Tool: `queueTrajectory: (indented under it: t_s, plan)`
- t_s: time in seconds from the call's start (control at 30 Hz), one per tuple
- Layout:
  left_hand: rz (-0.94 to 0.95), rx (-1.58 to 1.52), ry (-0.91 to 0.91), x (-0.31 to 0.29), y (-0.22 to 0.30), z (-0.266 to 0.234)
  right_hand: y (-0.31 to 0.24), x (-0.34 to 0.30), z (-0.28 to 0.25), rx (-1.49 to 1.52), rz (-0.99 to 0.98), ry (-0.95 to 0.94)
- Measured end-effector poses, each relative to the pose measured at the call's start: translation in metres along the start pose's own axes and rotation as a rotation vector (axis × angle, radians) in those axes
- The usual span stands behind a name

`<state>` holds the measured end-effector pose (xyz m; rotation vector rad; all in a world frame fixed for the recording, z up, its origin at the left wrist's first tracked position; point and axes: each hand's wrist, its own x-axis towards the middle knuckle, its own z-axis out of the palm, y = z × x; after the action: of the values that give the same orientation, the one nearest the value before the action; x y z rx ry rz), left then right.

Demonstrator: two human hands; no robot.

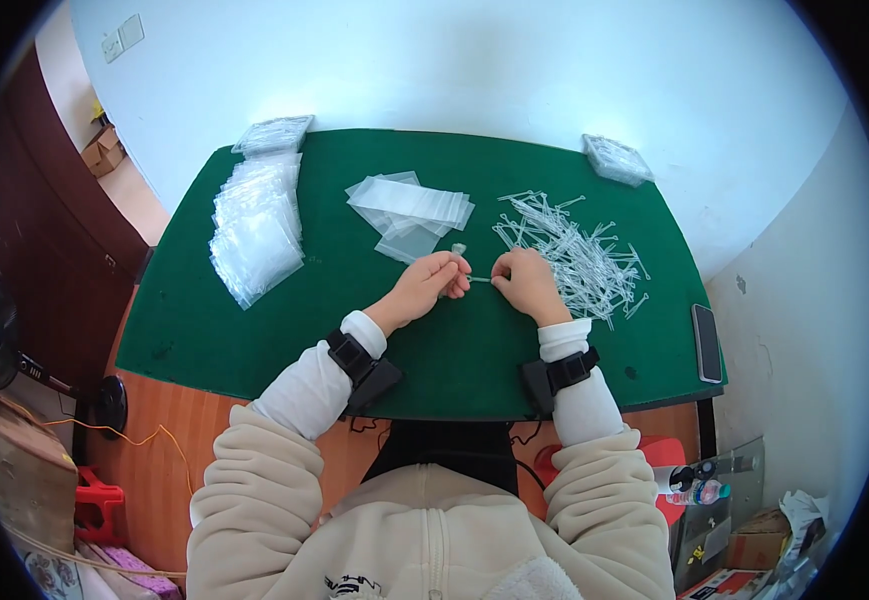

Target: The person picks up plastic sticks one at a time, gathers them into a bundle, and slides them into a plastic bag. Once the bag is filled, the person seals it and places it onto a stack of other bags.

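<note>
— White wall behind; green-topped bench. Clock readings: twelve toward the wall. Leftmost item?

— Overlapping clear bags, between nine and ten o'clock from the left hand. Next, loose clear pouches, near that hand at about twelve.

— Left hand, state?

— Fingertips drawn together, pinching at the left end of a slender piece. Small pale bit shows above those fingers; cannot tell whether it joins the same piece.

— Right hand?

— Thumb and finger pinching the right end. Slender piece therefore bridges the gap: three o'clock from the left fingertips, nine from the right. Long axis roughly nine to three. Neither hand clearly nearer.

— Its look?

— Thin, straight, pale grey; both ends run under fingers. Material uncertain.

— Further right?

— Heap of loop-ended pieces, two o'clock from the right hand and just beside it. Shiny, pale, tangled, axes every way. Last, a phone, near four o'clock, by the right edge.
</note>
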<state>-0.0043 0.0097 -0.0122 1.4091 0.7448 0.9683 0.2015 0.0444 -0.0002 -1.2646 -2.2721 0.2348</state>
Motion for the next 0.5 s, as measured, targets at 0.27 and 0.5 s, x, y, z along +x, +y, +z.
queueTrajectory:
  t_s: [0.27,0.5]
  plan:
    - [0.014,-0.274,0.355,0.002,-0.001,-0.003,-0.006,0.005,0.003,-0.055,-0.073,0.027]
    - [-0.136,-0.338,0.238,0.002,0.004,0.003,-0.026,0.007,0.003,1.052,0.026,-0.037]
